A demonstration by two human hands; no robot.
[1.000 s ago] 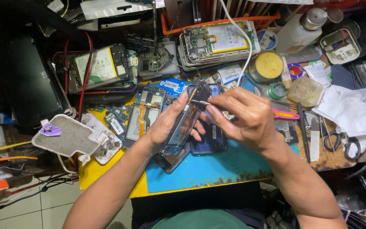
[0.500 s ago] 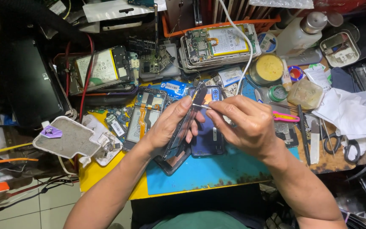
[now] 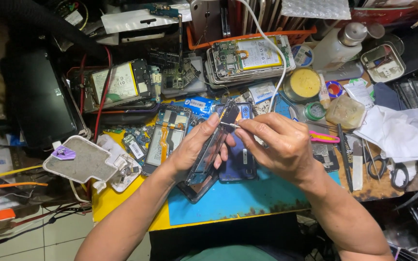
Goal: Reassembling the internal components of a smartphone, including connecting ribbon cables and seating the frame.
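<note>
My left hand point(image 3: 194, 150) grips a dark phone frame point(image 3: 209, 154), tilted on its edge above the blue mat point(image 3: 247, 198). My right hand point(image 3: 279, 145) pinches a thin metal tool point(image 3: 229, 124), with its tip against the upper part of that frame. Under my hands a dark blue phone point(image 3: 240, 154) lies flat on the mat. An opened phone body with an orange flex cable point(image 3: 165, 137) rests just left of my left hand.
Opened phones with batteries point(image 3: 119, 84) point(image 3: 247, 55) lie at the back. A yellow round tin point(image 3: 303, 83), a white bottle point(image 3: 337, 46), white cloth point(image 3: 402, 133), scissors point(image 3: 380, 166), pink tweezers point(image 3: 325, 138) crowd the right. A white pad point(image 3: 81, 164) and black screen point(image 3: 39, 99) sit left.
The phone frame has tipped slightly more upright in my left hand, and the tool tip in my right hand has shifted a little along its upper edge. Nothing else has moved.
</note>
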